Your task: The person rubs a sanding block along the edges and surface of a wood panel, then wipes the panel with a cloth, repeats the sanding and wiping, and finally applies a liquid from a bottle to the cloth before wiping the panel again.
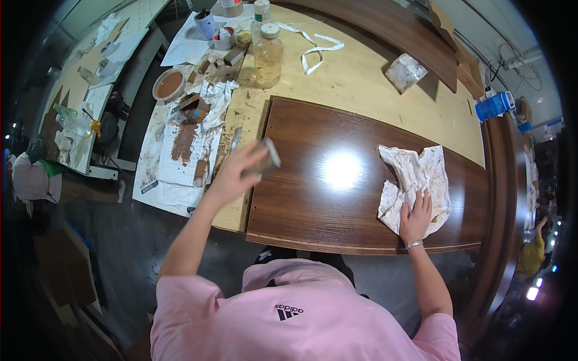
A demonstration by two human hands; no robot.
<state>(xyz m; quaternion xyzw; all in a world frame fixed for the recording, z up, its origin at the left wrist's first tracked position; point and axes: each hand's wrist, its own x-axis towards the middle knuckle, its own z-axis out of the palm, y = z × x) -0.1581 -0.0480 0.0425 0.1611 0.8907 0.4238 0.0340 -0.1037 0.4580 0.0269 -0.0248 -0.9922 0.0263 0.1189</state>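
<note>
In my left hand (233, 171) is a small grey-brown block (270, 155), slightly blurred and gripped above the left end of a dark brown wood-grain panel (307, 210). The panel lies flat on the worktable along its near edge, and a bright light reflects off its glossy face. Toward its right end rests a crumpled white cloth (415, 162) with brown stains. My right hand (415, 219) lies flat on the cloth's near part with the fingers stretched out. A thin flat blade (236, 138) lies on the table just left of the panel.
Left on the table (361, 90) are brown-smeared papers (171, 174), a stained container (195, 108) and a bowl of brown paste (169, 85). A bottle of yellowish liquid (268, 60) stands behind. Farther right lie a white strap (316, 51), a wrapped bundle (406, 73) and another brown board (385, 27).
</note>
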